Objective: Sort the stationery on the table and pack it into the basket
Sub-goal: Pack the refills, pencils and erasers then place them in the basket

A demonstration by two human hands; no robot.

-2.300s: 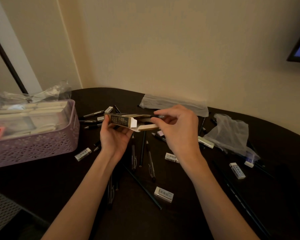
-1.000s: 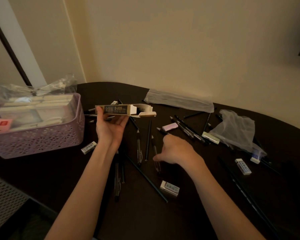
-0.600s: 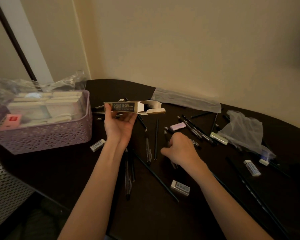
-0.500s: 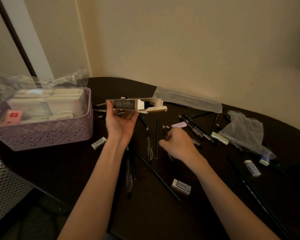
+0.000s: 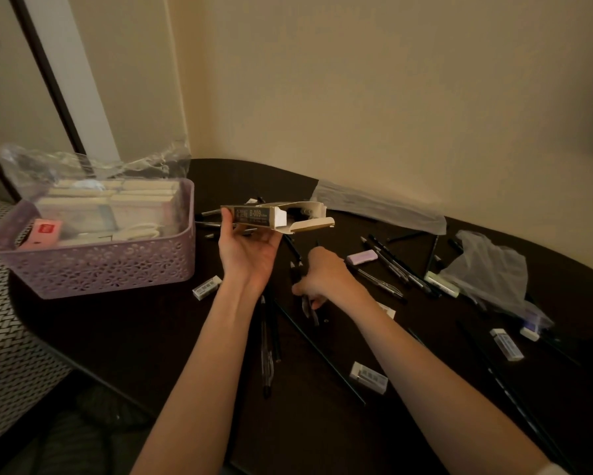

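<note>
A person's left hand (image 5: 250,250) holds a long pen box (image 5: 254,217) aloft over a dark table (image 5: 134,337), thumb and fingers curled round its printed end, the open flap end (pale cardboard, tabs splayed) pointing right. The right hand (image 5: 322,277) is down on the table among scattered black pens (image 5: 387,260), its fingers curled onto one pen (image 5: 305,296) that shows beneath the fingertips. A lilac lattice basket (image 5: 96,269) stands at the table's left edge, filled with pale boxes and clear wrapping. White erasers lie about: one (image 5: 206,287) just beside the basket, another (image 5: 368,377) near the right forearm. A pink eraser (image 5: 362,258) lies beyond the right hand, and a crumpled clear bag (image 5: 490,269) rests farther right.
</note>
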